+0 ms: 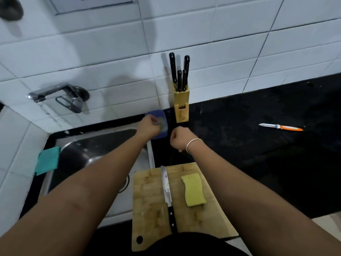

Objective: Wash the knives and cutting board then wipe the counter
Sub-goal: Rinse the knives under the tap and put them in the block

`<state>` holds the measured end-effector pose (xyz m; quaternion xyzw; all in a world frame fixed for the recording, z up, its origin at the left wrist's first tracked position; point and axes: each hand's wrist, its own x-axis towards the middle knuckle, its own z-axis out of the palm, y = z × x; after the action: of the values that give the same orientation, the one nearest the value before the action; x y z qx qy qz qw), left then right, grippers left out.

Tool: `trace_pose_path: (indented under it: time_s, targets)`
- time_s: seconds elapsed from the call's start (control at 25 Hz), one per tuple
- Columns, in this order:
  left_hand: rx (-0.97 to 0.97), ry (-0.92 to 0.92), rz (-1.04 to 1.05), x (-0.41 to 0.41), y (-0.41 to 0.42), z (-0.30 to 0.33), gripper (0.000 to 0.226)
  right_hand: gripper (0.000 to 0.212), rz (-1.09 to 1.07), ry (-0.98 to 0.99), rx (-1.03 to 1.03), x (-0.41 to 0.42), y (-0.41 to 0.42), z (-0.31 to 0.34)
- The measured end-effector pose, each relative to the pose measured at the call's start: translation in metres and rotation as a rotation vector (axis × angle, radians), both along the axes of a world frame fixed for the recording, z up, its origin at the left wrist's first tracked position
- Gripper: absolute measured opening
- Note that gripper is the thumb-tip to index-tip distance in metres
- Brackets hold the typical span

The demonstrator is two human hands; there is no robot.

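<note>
At the worktop's back edge, by the sink:
Left hand: dips into the blue tub; grip unclear.
Right hand: fisted, empty.
Advice: steady the tub, take little soap.

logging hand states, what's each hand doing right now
left hand: fingers curled at the blue container; grip unclear.
right hand: curled in a fist, holding nothing visible.

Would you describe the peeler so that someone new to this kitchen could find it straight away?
Start at the black counter right of the sink. Past the wooden knife block, the peeler lies alone. Its orange handle and pale metal head set it apart from the black-handled knives.
</note>
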<state>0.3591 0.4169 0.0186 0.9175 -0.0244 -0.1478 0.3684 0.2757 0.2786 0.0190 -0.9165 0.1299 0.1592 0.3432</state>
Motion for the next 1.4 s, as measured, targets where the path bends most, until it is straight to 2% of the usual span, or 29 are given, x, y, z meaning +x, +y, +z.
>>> trace_pose_path:
  time_s: [0.12,0.2,0.32,0.44,0.48,0.52,0.56,0.6,0.64,0.72,0.8,0.84,0.92,0.96,1.0,1.12,1.2,1.32,1.4]
  targets:
    - [-0.017,0.118,-0.077,-0.031,0.034,-0.018,0.007,0.01,0.161,0.319,0.009,-0.02,0.036,-0.016]
    - [0.001,0.15,-0.134,-0.042,0.053,-0.027,0.01,0.012,0.246,0.483,-0.023,-0.032,0.055,-0.021]
    - [0.017,0.174,-0.202,-0.049,0.068,-0.031,0.014,0.015,0.22,0.547,-0.068,-0.046,0.079,-0.022]
    - [-0.014,0.186,-0.257,-0.057,0.082,-0.031,0.013,0.023,0.225,0.538,-0.267,-0.065,0.101,-0.017]
    - [-0.03,0.192,-0.275,-0.061,0.087,-0.032,0.014,0.035,0.217,0.557,-0.322,-0.072,0.106,-0.016]
    - [-0.036,0.199,-0.298,-0.065,0.091,-0.033,0.015,0.058,0.219,0.577,-0.368,-0.079,0.109,-0.016]
    - [-0.031,0.208,-0.325,-0.07,0.096,-0.035,0.016,0.098,0.215,0.596,-0.395,-0.087,0.112,-0.018]
    - [-0.023,0.22,-0.357,-0.075,0.1,-0.037,0.016,0.126,0.207,0.598,-0.414,-0.096,0.115,-0.023]
    - [-0.018,0.235,-0.382,-0.079,0.103,-0.04,0.017,0.139,0.21,0.572,-0.428,-0.103,0.117,-0.028]
    - [-0.016,0.263,-0.427,-0.087,0.108,-0.045,0.016,0.147,0.161,0.496,-0.438,-0.116,0.121,-0.037]
    - [-0.021,0.276,-0.451,-0.094,0.114,-0.05,0.015,0.138,0.067,0.398,-0.451,-0.127,0.129,-0.04]
    - [-0.025,0.276,-0.452,-0.095,0.119,-0.053,0.015,0.123,0.008,0.387,-0.429,-0.129,0.132,-0.038]
    - [-0.048,0.267,-0.428,-0.095,0.132,-0.054,0.011,0.061,-0.097,0.397,-0.339,-0.126,0.139,-0.033]
    - [-0.066,0.254,-0.404,-0.093,0.139,-0.053,0.009,0.038,-0.162,0.386,-0.253,-0.12,0.144,-0.03]
    - [-0.088,0.232,-0.372,-0.091,0.148,-0.051,0.008,0.027,-0.243,0.353,-0.132,-0.111,0.152,-0.027]
    - [-0.208,0.135,-0.193,-0.083,0.192,-0.037,0.021,0.028,-0.431,0.179,0.29,-0.069,0.187,-0.02]
    - [-0.308,0.069,-0.096,-0.079,0.229,-0.028,0.026,0.028,-0.466,0.094,0.495,-0.036,0.216,-0.013]
    - [-0.335,-0.03,-0.052,-0.077,0.276,-0.016,0.027,0.013,-0.479,0.09,0.664,0.005,0.251,-0.008]
    - [-0.329,-0.103,-0.04,-0.074,0.295,-0.007,0.032,0.012,-0.552,0.152,0.833,0.025,0.267,-0.006]
